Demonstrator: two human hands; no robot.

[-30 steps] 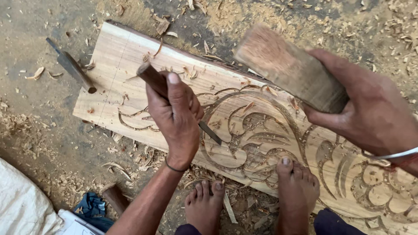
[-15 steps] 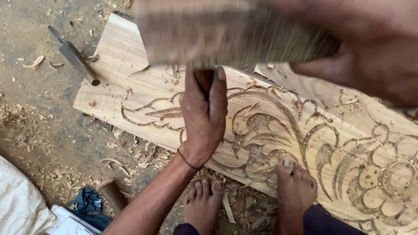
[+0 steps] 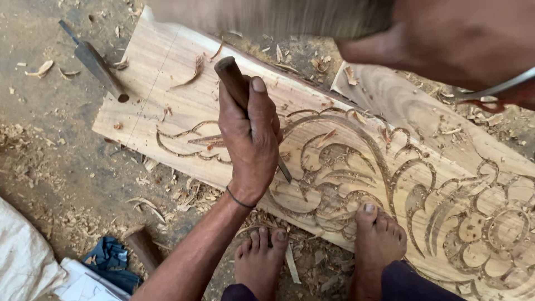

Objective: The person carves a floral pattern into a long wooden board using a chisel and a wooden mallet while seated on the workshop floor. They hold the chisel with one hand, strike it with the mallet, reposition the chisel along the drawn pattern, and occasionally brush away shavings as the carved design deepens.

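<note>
Wooden and carved with scrolls, the plank (image 3: 184,100) is pinned to the ground by a bare foot (image 3: 379,239), the chisel (image 3: 239,95) gripped slanted in the left hand (image 3: 251,139) while the right hand (image 3: 462,39) is clenched on a blurred mallet (image 3: 278,17) above it.

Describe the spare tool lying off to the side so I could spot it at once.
Start at the long carved wooden plank and go to its bare, uncarved end at upper left. There a spare chisel lies across the corner, half on the dirt. Unlike the chisel in the left hand, nobody touches it.
</note>
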